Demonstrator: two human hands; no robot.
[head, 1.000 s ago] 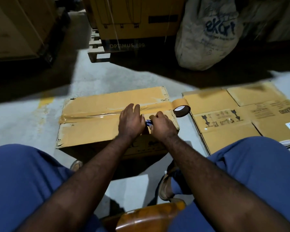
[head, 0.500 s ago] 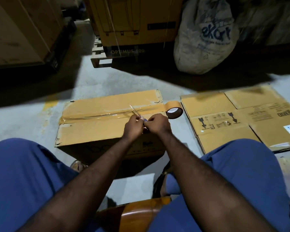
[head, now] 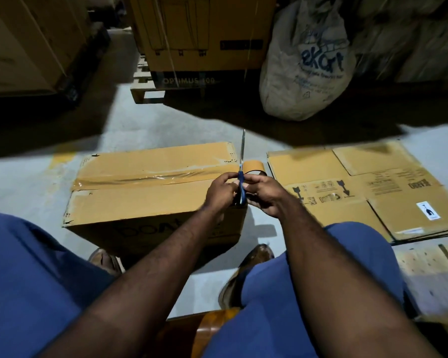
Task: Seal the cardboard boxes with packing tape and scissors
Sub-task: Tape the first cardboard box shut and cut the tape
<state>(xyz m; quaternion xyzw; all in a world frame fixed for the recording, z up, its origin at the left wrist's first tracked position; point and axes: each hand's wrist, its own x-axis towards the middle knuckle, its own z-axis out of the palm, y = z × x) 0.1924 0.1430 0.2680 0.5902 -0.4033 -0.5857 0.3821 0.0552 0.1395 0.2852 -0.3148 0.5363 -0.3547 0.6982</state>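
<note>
A brown cardboard box stands on the floor between my knees, with shiny brown tape along its top seam. The tape roll hangs off the box's right edge, still joined to that strip. Blue-handled scissors point straight up and away, blades together, above the box's right end. My left hand and my right hand both grip the scissors' handles from either side. The lower part of the handles is hidden by my fingers.
Flattened cardboard boxes lie on the floor to the right. A large carton on a wooden pallet and a white sack stand behind. More cartons are at the far left. A brown wooden seat edge shows below.
The scissors came up off the box top, from lying low and slanted left to standing upright. My left hand left the tape strip and joined the right on the handles.
</note>
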